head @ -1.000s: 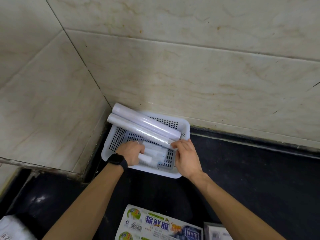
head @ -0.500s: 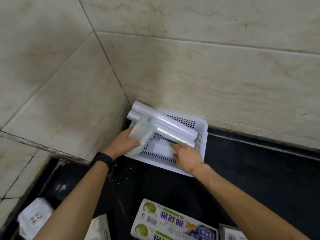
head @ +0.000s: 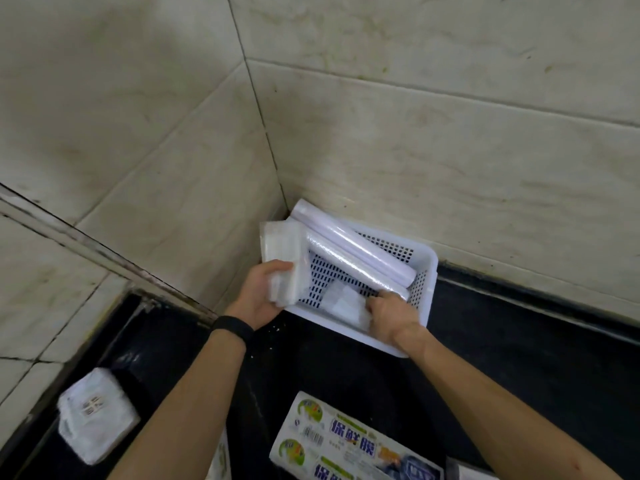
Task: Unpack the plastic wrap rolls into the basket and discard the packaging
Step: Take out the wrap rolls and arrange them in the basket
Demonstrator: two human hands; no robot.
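Observation:
A white perforated basket [head: 424, 271] sits in the corner of a black counter against the tiled wall. Two long plastic wrap rolls [head: 356, 247] lie slanted across it, their far ends sticking out over the rim. My left hand [head: 259, 299] grips a flat clear plastic packet [head: 282, 258] and holds it upright at the basket's left edge. My right hand [head: 391, 315] reaches into the basket's near side, fingers curled on a second pale plastic packet [head: 343, 301] lying on the basket floor. A printed wrap package [head: 349, 441] lies near me.
A white wrapped bundle [head: 95, 414] lies on the counter at the lower left. Tiled walls close in the corner behind and left of the basket. Black counter [head: 536, 358] stretches away to the right of the basket.
My left hand has lifted the clear packet out of the basket and stood it upright at the left edge. My right hand has curled down onto the other packet inside. The view shifted left.

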